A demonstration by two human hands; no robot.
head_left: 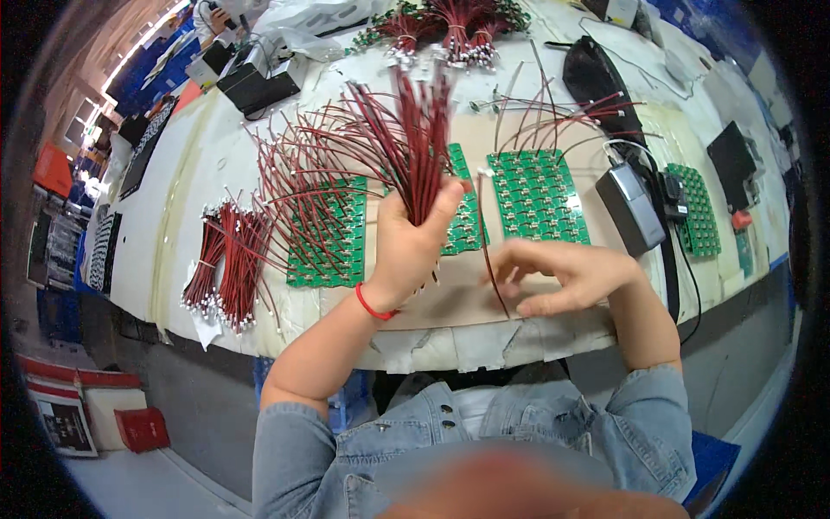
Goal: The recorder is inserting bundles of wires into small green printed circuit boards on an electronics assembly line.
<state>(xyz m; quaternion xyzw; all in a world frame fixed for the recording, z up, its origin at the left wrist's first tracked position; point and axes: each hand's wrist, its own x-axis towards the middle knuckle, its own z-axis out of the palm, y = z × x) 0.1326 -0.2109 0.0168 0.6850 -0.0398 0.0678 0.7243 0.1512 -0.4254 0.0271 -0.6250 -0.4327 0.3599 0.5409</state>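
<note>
A thick bunch of dark red wires (421, 147) stands upright in my left hand (405, 253), whose fingers are wrapped round its lower part. My right hand (575, 275) hovers over the brown board (458, 298), fingers curved and thumb apart. Beside its fingertips runs a single red wire (494, 281); I see no firm grip on it. Left of the bunch lies a green circuit board panel (327, 270) with many wires standing from it. Another green panel (468, 229) is partly hidden behind my left hand. To the right, a third green panel (540, 203) has several wires at its far edge.
Tied red wire bundles (235, 268) lie at the left; more wire bundles (456, 35) sit at the back. A grey box-shaped device (631, 208) with cables stands right of the panels, beside another green panel (699, 216). A black pouch (596, 78) lies behind.
</note>
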